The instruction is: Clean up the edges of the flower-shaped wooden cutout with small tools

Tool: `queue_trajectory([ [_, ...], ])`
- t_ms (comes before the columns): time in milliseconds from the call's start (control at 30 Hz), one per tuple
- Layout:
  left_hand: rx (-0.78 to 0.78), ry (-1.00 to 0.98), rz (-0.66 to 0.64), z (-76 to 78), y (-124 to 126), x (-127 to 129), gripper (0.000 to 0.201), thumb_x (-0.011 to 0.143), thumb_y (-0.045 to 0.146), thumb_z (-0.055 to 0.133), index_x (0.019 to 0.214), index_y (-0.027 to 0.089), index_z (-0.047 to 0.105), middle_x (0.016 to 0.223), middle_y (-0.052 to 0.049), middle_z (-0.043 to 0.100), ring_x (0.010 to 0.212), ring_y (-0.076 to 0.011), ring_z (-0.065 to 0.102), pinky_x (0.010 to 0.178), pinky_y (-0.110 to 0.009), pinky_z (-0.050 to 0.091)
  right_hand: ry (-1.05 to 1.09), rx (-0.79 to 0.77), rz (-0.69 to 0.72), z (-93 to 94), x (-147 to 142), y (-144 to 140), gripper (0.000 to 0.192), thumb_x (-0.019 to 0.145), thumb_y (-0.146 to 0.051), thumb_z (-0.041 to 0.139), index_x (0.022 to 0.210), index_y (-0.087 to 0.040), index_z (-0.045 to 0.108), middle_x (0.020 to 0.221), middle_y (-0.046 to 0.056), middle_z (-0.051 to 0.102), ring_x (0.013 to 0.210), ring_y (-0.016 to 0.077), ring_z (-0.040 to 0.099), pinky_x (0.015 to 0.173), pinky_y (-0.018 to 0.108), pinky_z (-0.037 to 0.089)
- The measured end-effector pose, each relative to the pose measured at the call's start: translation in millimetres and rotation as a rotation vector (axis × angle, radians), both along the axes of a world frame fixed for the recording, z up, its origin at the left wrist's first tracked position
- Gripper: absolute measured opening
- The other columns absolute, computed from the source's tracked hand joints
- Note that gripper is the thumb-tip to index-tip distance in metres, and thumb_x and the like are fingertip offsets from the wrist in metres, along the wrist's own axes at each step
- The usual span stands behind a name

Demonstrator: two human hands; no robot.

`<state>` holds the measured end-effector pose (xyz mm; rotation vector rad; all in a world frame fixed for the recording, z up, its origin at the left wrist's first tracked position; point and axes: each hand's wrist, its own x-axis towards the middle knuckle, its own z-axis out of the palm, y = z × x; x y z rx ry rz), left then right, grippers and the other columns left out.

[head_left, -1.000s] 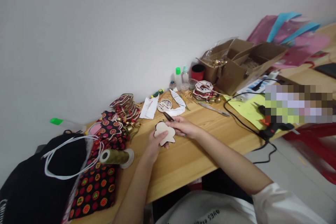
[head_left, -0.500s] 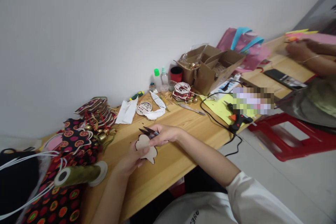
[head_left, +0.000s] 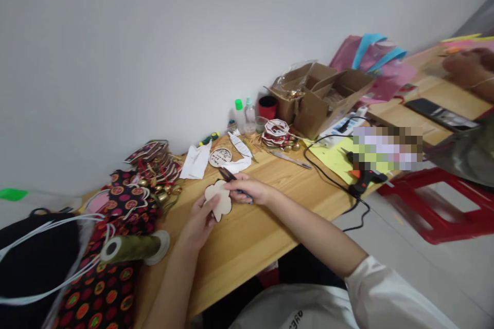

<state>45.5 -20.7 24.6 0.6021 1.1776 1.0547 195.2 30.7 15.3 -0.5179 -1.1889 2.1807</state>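
Observation:
My left hand (head_left: pixel 201 220) grips a pale, scalloped flower-shaped piece (head_left: pixel 219 204) with a dark edge, its thumb flat on the face. In my right hand (head_left: pixel 250 189) is a pair of scissors (head_left: pixel 227 175), dark blades pointing up and left past the piece's top edge. The right fingertips also touch the piece's right side. Whether the blades are parted I cannot make out. Just beyond lie a round wooden disc with writing (head_left: pixel 220 157) and a white paper scrap (head_left: pixel 196 160).
Stacked ornaments with gold bells (head_left: pixel 152 162) and a green thread spool (head_left: pixel 135 249) are at left. Cardboard boxes (head_left: pixel 322 108) stand at the back. A hot glue gun (head_left: pixel 365 177) lies on yellow paper at right, its cable trailing. Another person's hand (head_left: pixel 465 67) is far right.
The view has shifted, so the scene sits farther right. The flower-shaped piece is turned more upright, and the scissors in my right hand have changed angle, with a handle now showing below the hand.

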Motion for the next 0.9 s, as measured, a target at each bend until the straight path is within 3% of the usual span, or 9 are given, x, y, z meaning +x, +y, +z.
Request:
queue_trajectory([
  [233, 0.012, -0.113, 0.231, 2.7, 6, -6, 0.036, 0.052, 0.029, 0.079, 0.082, 0.014, 0.064, 0.073, -0.001, 0.068, 0.061, -0.0113, 0.059, 0.05, -0.019, 0.046, -0.052, -0.019, -0.04, 0.2, -3, -1, 0.036, 0.068, -0.038, 0.066, 0.054, -0.016, 0.041, 0.032, -0.01, 0.036, 0.025, 0.0005, 0.023, 0.028, 0.016, 0.01],
  [500, 0.052, -0.064, 0.095, 4.1, -6, -2, 0.048, 0.046, 0.022, 0.081, 0.089, 0.016, 0.063, 0.069, 0.0, 0.065, 0.054, -0.0086, 0.053, 0.04, -0.016, 0.033, -0.089, 0.019, -0.062, 2.1, -1, -3, 0.035, 0.067, -0.04, 0.07, 0.066, -0.017, 0.044, 0.034, -0.013, 0.034, 0.028, 0.0004, 0.02, 0.03, 0.016, 0.009],
  [733, -0.038, -0.076, 0.185, 1.0, -1, -5, 0.035, 0.045, 0.011, 0.073, 0.077, 0.017, 0.061, 0.073, 0.002, 0.066, 0.062, -0.0104, 0.058, 0.051, -0.019, 0.044, -0.095, 0.007, -0.069, 2.6, -2, -2, 0.033, 0.065, -0.04, 0.069, 0.065, -0.016, 0.046, 0.033, -0.013, 0.035, 0.027, 0.0007, 0.021, 0.03, 0.016, 0.01],
  [900, -0.041, -0.062, 0.191, -3.1, -1, -9, 0.028, 0.047, 0.01, 0.069, 0.072, 0.017, 0.059, 0.068, 0.003, 0.063, 0.063, -0.0106, 0.057, 0.052, -0.019, 0.045, -0.067, -0.045, -0.048, -1.3, -1, 0, 0.027, 0.066, -0.034, 0.065, 0.064, -0.015, 0.047, 0.033, -0.011, 0.036, 0.025, 0.0013, 0.023, 0.029, 0.016, 0.012],
])
